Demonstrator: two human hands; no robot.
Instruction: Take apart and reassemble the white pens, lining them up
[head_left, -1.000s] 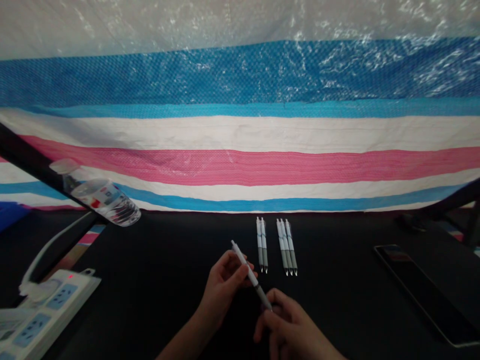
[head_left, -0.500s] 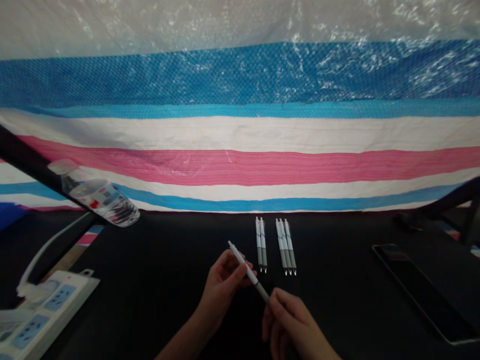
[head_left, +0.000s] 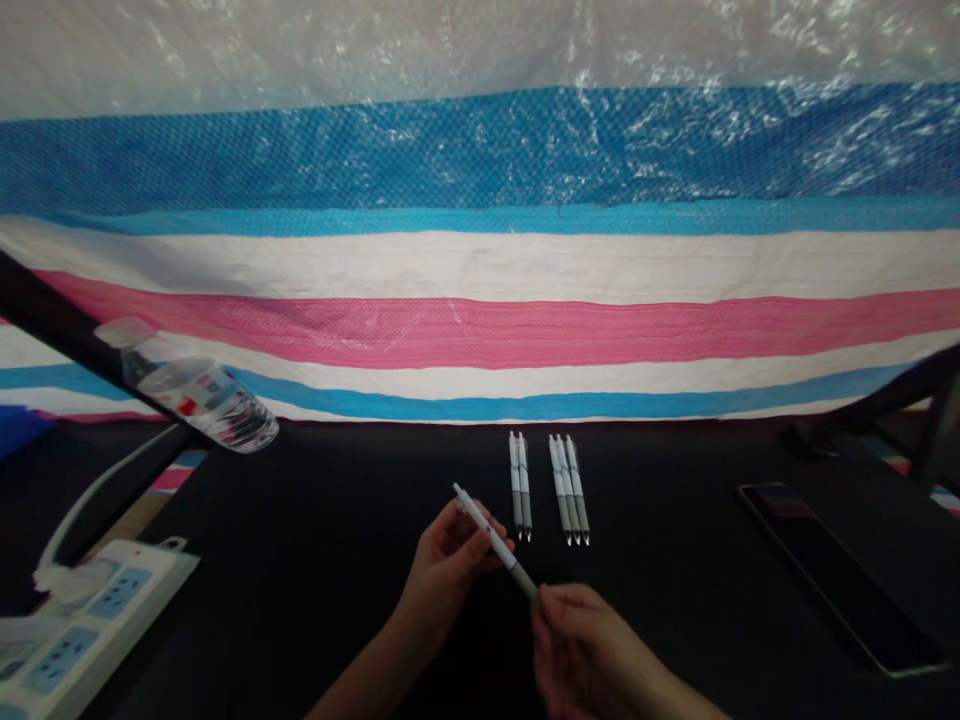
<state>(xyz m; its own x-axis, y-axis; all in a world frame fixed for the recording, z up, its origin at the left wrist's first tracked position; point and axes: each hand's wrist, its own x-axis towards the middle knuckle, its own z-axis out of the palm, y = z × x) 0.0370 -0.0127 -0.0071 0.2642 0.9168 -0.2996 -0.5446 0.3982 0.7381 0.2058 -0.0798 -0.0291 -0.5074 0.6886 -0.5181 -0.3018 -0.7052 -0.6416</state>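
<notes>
A white pen with a grey grip [head_left: 504,549] slants between my two hands, its white end up and to the left. My left hand [head_left: 448,560] pinches its white barrel between thumb and fingers. The fingertips of my right hand [head_left: 581,630] close round its grey lower end, hiding the tip. Beyond them on the black table lie two similar pens [head_left: 520,487] side by side, and just right of these a group of three pens [head_left: 569,490], all with tips towards me.
A black phone [head_left: 840,575] lies at the right. On the left are a white power strip [head_left: 97,625] with a plugged-in cable and a tilted clear water bottle [head_left: 214,400]. A striped sheet [head_left: 480,330] hangs behind the black table [head_left: 337,500].
My right hand has turned slightly and its lower fingers have shifted at the pen's grey end. My left hand keeps its hold, almost unmoved.
</notes>
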